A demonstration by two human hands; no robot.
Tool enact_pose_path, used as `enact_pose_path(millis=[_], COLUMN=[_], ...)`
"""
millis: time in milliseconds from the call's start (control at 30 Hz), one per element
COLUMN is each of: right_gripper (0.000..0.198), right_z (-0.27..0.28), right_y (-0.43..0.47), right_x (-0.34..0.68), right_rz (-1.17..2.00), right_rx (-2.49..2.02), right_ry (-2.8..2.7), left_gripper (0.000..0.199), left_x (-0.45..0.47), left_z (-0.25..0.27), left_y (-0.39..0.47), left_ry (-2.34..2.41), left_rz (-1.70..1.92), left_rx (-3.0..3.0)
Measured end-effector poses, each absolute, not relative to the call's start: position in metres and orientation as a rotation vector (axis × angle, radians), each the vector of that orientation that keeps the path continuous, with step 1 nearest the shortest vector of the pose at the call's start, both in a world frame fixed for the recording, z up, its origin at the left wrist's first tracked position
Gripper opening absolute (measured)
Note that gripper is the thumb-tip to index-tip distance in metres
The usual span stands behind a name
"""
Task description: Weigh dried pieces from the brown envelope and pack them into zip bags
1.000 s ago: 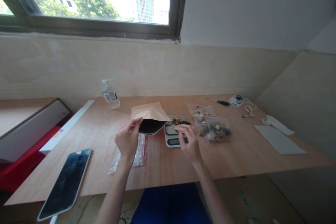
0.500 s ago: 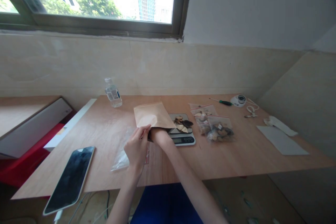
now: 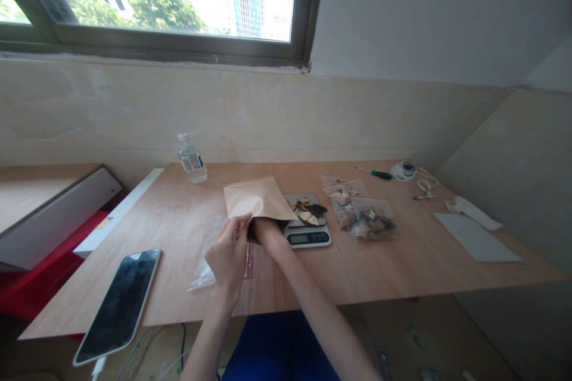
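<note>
A brown paper bag [image 3: 259, 197] is held over the table with its mouth toward me. My left hand [image 3: 230, 247] pinches the bag's edge at the left of the opening. Deep inside the mouth is my right hand [image 3: 268, 235], its fingers hidden by the paper. Behind and to the right of the bag, a digital kitchen scale [image 3: 320, 239] carries several dried, dark-and-tan slices [image 3: 308, 212]. Beneath my left hand lies a clear plastic zip bag [image 3: 204, 271].
Right of the scale lie zip bags [image 3: 373, 220] of dried pieces. Farther right are a screwdriver [image 3: 382, 175], a white camera [image 3: 404, 170] and a white sheet [image 3: 476, 238]. A water bottle [image 3: 192, 159] stands at back left; a tablet [image 3: 120, 303] overhangs the front-left edge.
The paper bag has shifted slightly left, and its mouth gapes a little wider. My right hand stays inside it while my left hand keeps its pinch.
</note>
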State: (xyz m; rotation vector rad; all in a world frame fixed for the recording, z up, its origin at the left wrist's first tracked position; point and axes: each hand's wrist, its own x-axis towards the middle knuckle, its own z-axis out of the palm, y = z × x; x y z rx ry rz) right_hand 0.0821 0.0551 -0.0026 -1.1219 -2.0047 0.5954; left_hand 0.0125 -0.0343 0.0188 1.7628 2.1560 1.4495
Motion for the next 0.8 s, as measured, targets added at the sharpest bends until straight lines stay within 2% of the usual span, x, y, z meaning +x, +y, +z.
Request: enact_pose_path(millis=[133, 300, 467, 633, 800], right_gripper=[0.029, 0.024, 0.039, 0.034, 0.026], right_z=[-0.002, 0.006, 0.015, 0.016, 0.007], right_y=[0.037, 0.007, -0.004, -0.005, -0.004], right_x=[0.092, 0.112, 0.127, 0.132, 0.134], right_rz=[0.607, 0.677, 0.728, 0.789, 0.698], right_rx=[-1.209, -1.232, -1.061, -1.046, -1.092], right_ry=[-2.030, -2.067, -2.072, -2.064, -2.055], left_gripper=[0.013, 0.013, 0.013, 0.014, 0.013], left_x=[0.010, 0.006, 0.004, 0.006, 0.005], left_z=[0.020, 0.023, 0.021, 0.018, 0.018], left_y=[-0.033, -0.032, -0.031, -0.031, -0.030], left_ry=[2.161, 2.184, 2.131, 2.093, 2.086], left_rz=[1.453, 1.420, 1.430, 1.430, 1.424], left_rx=[1.744, 1.710, 1.725, 1.744, 1.764])
